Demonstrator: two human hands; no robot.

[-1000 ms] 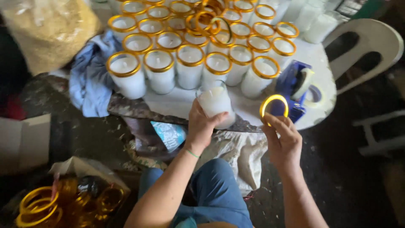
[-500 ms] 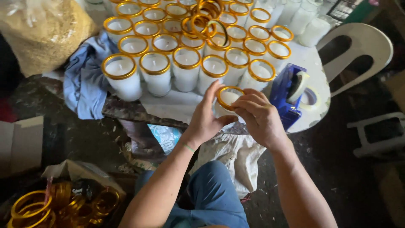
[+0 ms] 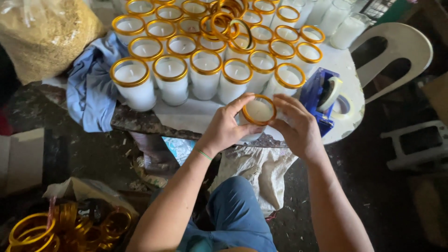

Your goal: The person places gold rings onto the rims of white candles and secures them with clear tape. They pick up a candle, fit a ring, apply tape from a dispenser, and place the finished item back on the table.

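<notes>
Centre of frame: your left hand point(image 3: 224, 128) and right hand point(image 3: 298, 126) both grasp one white glass candle point(image 3: 258, 113) at the near edge of the surface point(image 3: 186, 114), fingers pressed around the gold ring point(image 3: 246, 113) on its rim. Above it stand rows of ringed candles point(image 3: 205, 72), with loose gold rings point(image 3: 228, 21) piled on top. A blue tape dispenser point(image 3: 322, 95) lies just right of your right hand; a blue cloth point(image 3: 91, 88) hangs at left.

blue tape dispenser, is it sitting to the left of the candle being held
No, the blue tape dispenser sits on the table to the right of the candle that both hands hold, beyond the right hand.
</notes>
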